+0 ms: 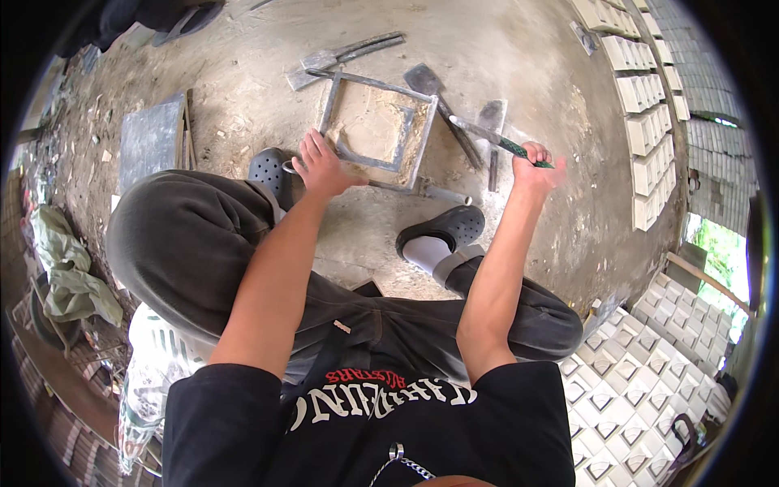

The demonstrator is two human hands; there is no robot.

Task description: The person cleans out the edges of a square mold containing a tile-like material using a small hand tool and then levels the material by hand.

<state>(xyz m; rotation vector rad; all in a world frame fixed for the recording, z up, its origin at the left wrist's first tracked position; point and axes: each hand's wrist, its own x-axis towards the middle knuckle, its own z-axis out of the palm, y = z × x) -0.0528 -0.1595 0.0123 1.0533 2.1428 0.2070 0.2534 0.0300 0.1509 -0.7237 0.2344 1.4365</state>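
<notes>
A square grey mould frame [420, 144] lies on the floor before me, with pale sandy powder [369, 122] inside and a smaller square set within it. My left hand [321, 168] is beside its near left corner, fingers apart and gripping nothing; whether it touches the frame I cannot tell. Over to the right, my right hand [535, 166] is closed round the dark green handle of a slim trowel-like tool [487, 135]. Its pale blade points left, towards the frame. The exact shape of the blade's tip is unclear.
Flat-bladed tools [423, 79] lie behind the frame, with another [492, 118] to its right. A short pipe [448, 195] rests near my shoe [461, 225]. A grey board [152, 138] is at left. Rows of pale cast blocks [639, 93] line the right; patterned blocks [641, 390] stand nearer.
</notes>
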